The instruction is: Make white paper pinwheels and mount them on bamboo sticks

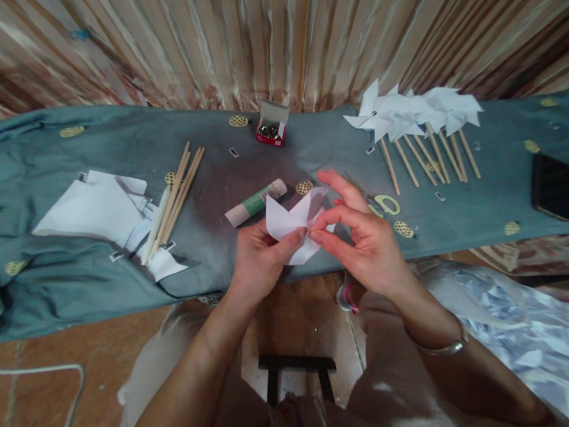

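Head view: right hand (367,246), fingers pinching a small metallic bit (308,232) at the middle of a folded paper pinwheel (285,223); left hand (259,257) pinches its left side. I've got it over the near edge of the table (328,143), glue stick (256,203) just beyond, red box (270,135) by the far edge.

A grey-green cloth (318,141) bears white pinwheels (415,117), glue stick (256,203), red box (270,133), phone (552,187).
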`<control>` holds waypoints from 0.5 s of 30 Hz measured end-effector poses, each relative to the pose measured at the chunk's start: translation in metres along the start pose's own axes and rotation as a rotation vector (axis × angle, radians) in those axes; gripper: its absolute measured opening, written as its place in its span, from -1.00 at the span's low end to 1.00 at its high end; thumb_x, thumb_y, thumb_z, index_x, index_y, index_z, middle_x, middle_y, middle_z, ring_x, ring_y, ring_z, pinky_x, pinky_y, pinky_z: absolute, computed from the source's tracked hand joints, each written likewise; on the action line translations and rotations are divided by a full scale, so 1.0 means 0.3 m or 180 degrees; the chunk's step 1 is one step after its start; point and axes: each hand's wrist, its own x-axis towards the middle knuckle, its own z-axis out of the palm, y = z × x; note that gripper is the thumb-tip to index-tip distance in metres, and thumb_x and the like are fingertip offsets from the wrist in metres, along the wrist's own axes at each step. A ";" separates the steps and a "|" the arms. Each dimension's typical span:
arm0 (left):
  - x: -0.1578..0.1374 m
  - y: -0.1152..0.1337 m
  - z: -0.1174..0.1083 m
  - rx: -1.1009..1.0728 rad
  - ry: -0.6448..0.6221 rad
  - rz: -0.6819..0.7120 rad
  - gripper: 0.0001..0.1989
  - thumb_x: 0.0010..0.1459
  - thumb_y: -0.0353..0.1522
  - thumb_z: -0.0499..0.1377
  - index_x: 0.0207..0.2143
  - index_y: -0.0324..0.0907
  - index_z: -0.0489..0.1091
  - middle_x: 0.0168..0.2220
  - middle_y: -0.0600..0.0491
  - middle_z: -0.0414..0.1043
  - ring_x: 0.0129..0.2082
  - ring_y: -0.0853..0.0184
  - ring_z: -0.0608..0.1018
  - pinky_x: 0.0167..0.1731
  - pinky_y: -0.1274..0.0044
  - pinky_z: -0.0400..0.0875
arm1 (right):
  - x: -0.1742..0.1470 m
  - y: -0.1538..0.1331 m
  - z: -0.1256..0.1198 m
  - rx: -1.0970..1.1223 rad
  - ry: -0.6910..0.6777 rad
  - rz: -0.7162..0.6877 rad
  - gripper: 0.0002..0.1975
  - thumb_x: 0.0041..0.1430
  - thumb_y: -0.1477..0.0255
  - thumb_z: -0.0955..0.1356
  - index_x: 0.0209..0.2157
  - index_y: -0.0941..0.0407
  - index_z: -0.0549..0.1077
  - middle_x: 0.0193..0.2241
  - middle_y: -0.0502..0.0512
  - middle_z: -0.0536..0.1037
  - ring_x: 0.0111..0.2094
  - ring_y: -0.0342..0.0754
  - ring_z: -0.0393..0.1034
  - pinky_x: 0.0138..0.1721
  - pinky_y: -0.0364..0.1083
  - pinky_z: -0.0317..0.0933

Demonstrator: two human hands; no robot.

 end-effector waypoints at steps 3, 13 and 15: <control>0.000 -0.001 -0.001 -0.0004 -0.0036 0.0000 -0.73 -0.15 -0.23 0.48 -0.43 -0.19 0.59 -0.45 0.08 0.59 -0.50 0.36 0.54 -0.43 0.53 0.49 | -0.001 0.000 0.000 0.0038 0.0012 0.0025 -0.94 0.20 0.44 0.39 -0.34 0.00 0.53 0.33 -0.06 0.23 0.39 0.14 -0.01 0.35 0.23 0.02; 0.004 -0.003 -0.003 0.0122 0.0021 0.0079 -0.67 -0.20 -0.18 0.49 -0.43 -0.21 0.59 -0.44 0.05 0.59 -0.46 0.29 0.56 -0.44 0.50 0.49 | 0.001 0.004 -0.001 0.0047 -0.0003 -0.0029 -0.94 0.18 0.47 0.39 -0.35 0.02 0.51 0.33 -0.04 0.25 0.39 0.12 0.00 0.37 0.25 -0.07; 0.002 -0.002 -0.004 0.0145 0.0018 0.0069 -0.68 -0.18 -0.19 0.48 -0.43 -0.21 0.58 -0.45 0.06 0.59 -0.47 0.31 0.56 -0.44 0.51 0.47 | 0.001 0.006 0.000 0.0081 -0.0030 0.0006 -0.95 0.18 0.46 0.39 -0.35 0.02 0.50 0.33 -0.05 0.24 0.39 0.11 -0.01 0.37 0.25 -0.08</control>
